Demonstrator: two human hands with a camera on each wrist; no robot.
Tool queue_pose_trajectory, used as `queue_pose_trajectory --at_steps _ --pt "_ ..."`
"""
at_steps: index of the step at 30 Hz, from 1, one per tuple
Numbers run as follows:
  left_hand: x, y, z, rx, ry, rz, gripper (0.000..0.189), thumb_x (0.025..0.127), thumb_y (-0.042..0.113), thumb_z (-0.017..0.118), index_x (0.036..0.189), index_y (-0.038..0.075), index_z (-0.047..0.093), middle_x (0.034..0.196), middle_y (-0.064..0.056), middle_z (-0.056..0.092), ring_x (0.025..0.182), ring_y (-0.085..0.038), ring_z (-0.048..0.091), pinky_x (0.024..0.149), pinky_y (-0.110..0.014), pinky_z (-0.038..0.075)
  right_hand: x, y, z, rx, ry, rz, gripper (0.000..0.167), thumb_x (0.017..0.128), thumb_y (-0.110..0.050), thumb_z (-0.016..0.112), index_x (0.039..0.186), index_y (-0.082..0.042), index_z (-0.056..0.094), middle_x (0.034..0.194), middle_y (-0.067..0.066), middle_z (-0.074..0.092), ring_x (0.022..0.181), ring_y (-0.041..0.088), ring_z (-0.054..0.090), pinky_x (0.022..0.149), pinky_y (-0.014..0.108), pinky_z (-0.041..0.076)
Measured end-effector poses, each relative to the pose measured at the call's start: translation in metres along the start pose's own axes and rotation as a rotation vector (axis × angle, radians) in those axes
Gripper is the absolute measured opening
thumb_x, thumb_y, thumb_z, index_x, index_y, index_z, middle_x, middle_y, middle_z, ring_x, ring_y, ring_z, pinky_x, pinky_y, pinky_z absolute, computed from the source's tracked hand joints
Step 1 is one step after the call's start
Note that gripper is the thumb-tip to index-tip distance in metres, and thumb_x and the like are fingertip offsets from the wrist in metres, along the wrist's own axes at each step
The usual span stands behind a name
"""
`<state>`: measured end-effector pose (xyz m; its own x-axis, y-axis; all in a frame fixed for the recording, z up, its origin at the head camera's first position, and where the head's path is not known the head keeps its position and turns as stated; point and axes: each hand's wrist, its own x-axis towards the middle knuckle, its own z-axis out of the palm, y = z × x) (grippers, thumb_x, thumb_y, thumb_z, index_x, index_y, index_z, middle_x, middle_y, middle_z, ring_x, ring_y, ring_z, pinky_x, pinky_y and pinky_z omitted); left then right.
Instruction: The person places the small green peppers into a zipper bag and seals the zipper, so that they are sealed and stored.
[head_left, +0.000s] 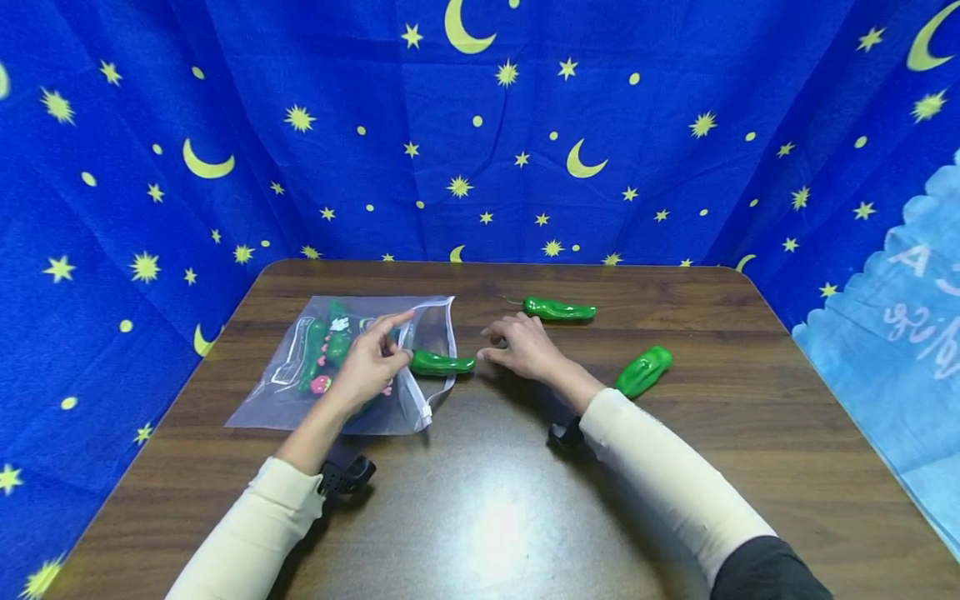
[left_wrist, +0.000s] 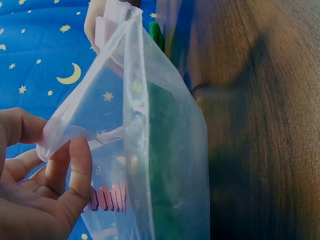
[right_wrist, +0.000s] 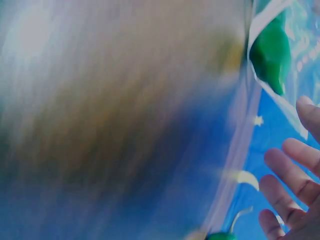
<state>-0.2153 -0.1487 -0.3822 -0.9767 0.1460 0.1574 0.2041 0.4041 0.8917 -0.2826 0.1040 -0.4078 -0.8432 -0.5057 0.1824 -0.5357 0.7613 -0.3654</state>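
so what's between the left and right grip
In the head view, a green pepper sits between the left grip and the right grip, in the mouth of the clear bag, one end poking out.

The peppers [head_left: 558, 310] are glossy, the bag [head_left: 292, 408] apparently smooth plastic

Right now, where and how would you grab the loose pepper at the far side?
I'd pinch the pepper around its middle, coming from above: it lies flat, stretched left to right, its long sides free. The thin stem at its left end looks too flimsy.
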Motion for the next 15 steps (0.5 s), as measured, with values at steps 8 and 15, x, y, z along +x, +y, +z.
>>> queue_pose_trajectory --at_steps 8,15 --pt "-0.001 0.001 0.001 -0.007 -0.003 -0.022 0.061 0.082 -0.001 0.057 0.141 0.011 0.044 0.091 -0.012 0.045 0.056 -0.007 0.044 0.036 -0.032 0.047 -0.001 0.03 -0.014 0.012 0.028 0.092 0.038 0.084 -0.036 0.068 0.112 -0.011 0.068 0.102 0.005 0.07 0.098 0.025 0.055 0.082 0.04 0.039" --pt "-0.001 0.0 0.002 -0.005 -0.002 -0.025 0.061 0.083 -0.002 0.056 0.141 0.012 0.044 0.09 -0.011 0.045 0.055 -0.007 0.044 0.036 -0.034 0.047 -0.005 0.052 -0.02 -0.018 0.037 0.164 0.041 0.084 -0.038 0.068 0.116 -0.012 0.066 0.109 0.007 0.066 0.102 0.028 0.052 0.083 0.041 0.039"
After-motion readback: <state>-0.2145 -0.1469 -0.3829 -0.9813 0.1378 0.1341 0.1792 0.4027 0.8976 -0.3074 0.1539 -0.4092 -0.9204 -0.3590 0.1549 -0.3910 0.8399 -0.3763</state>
